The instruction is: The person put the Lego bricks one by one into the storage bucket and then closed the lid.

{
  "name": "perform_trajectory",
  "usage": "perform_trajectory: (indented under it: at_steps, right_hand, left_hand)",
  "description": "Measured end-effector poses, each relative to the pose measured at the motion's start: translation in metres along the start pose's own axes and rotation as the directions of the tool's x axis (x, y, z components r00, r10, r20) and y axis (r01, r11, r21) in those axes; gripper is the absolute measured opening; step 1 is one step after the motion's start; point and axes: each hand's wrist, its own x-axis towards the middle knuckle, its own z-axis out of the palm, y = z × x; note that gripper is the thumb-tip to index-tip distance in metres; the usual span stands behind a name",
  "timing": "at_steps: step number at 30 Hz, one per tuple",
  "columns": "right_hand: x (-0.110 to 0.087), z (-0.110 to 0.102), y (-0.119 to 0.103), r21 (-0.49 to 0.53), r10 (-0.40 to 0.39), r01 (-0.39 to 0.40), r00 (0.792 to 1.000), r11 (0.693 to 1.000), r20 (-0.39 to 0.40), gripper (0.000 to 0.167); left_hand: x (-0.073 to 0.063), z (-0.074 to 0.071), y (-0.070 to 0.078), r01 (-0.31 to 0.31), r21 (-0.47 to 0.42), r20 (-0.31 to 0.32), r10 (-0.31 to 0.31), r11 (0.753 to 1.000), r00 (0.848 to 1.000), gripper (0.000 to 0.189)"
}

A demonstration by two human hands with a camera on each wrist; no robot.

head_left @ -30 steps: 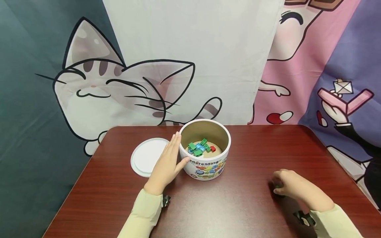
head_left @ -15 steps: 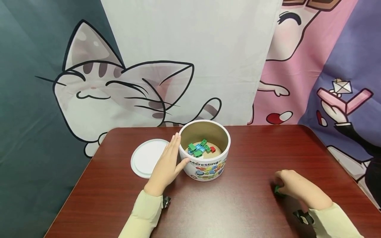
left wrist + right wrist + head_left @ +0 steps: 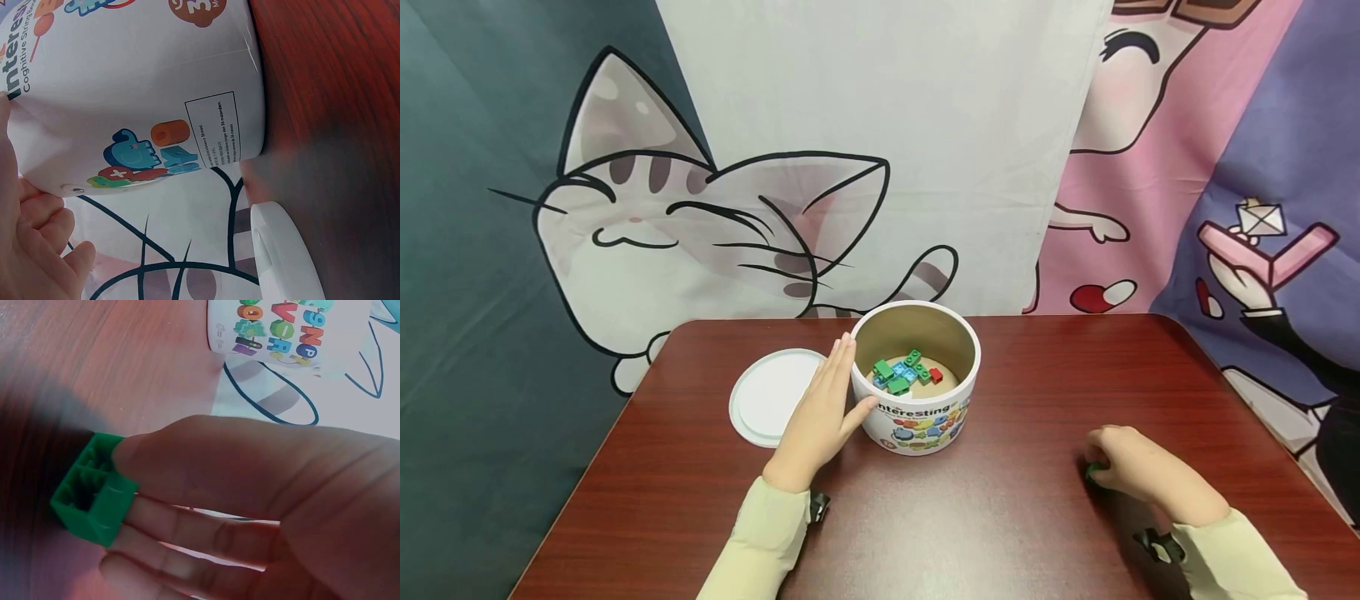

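A round white tub (image 3: pixel 917 429) with printed toy pictures stands open-topped on the table. Inside it lie several green, blue and red toy building blocks (image 3: pixel 900 377). My left hand (image 3: pixel 820 412) rests against the tub's left side, fingers straight and thumb at the front of the rim. In the left wrist view, fingers (image 3: pixel 47 231) lie along the tub's wall. Over on the right, my right hand (image 3: pixel 1131 462) pinches a green building block (image 3: pixel 94 487) between thumb and fingers, low over the table. The right wrist view shows the block's hollow underside.
A white round lid (image 3: pixel 767 400) lies flat on the table, left of the tub and partly behind my left hand. The dark red wooden table (image 3: pixel 1000 517) ends at a back edge before a cartoon-printed cloth (image 3: pixel 985 150).
My right hand stays in nearly the same place, shifting slightly with the green block. The left hand, the tub and the lid have not visibly moved.
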Motion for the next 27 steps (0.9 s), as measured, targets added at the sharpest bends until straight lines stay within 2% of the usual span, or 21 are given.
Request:
perform_trajectory:
  at_steps: [6,10,14,17,21,27]
  right_hand:
    - [0.006,0.004,-0.004,-0.047,-0.071,0.067,0.994,0.997,-0.087,0.030]
    - [0.013,0.004,-0.009,-0.025,-0.130,0.127,0.975,0.992,-0.182,0.029]
    - [0.019,0.002,-0.017,0.024,-0.151,0.162,0.954,0.986,-0.259,0.027]
    - [0.023,0.001,-0.024,0.046,-0.161,0.185,0.932,0.982,-0.326,0.026]
    - [0.026,0.000,-0.033,0.066,-0.188,0.235,0.891,0.970,-0.413,0.028]
    - [0.032,-0.004,-0.048,0.099,-0.216,0.298,0.849,0.949,-0.482,0.030]
  left_hand:
    - [0.000,0.000,0.000,0.008,-0.003,0.005,-0.008,1.000,1.000,0.083]
    - [0.000,0.000,0.000,0.012,-0.002,0.007,-0.012,1.000,1.000,0.083]
    - [0.000,0.000,0.000,0.011,-0.005,0.006,-0.011,1.000,1.000,0.083]
    - [0.000,-0.001,0.001,0.012,-0.006,0.005,-0.012,1.000,1.000,0.083]
    - [0.000,0.000,0.001,0.011,-0.002,0.008,-0.011,1.000,1.000,0.084]
    - [0.000,-0.001,0.001,0.020,-0.005,0.012,-0.020,1.000,1.000,0.084]
